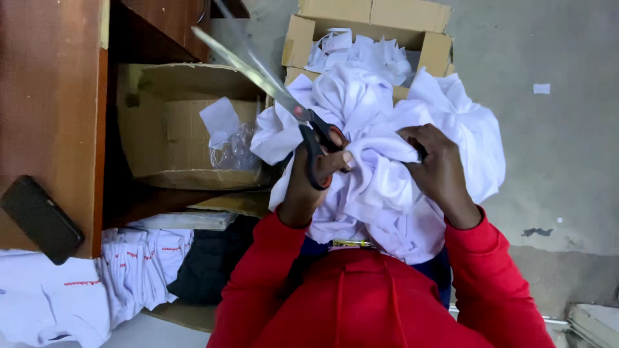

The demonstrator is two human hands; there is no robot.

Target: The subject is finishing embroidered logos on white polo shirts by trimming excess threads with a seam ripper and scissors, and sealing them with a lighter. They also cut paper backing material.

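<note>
Since the big bundle of white cotton-like cloth (387, 187) is bunched up in the person's lap, it looks like soft, floppy, light stuff that folds wherever it's pinched and won't hold any shape. The right hand (438, 164) is clenched on a fold of it, gripping a gathered ridge near the top of the bundle. The left hand (316, 177) is just beside that, fingers through the black loops of a pair of long steel scissors with black handles (284, 100), blades angled up and away from the knuckles and open in a narrow V, not touching the cloth as far as I can see. I'd say a fold pulled taut between the two hands is the best place to hold it, since loose fabric would just slide. Past the hands sits an open brown cardboard box of white cloth scraps (361, 38).
</note>
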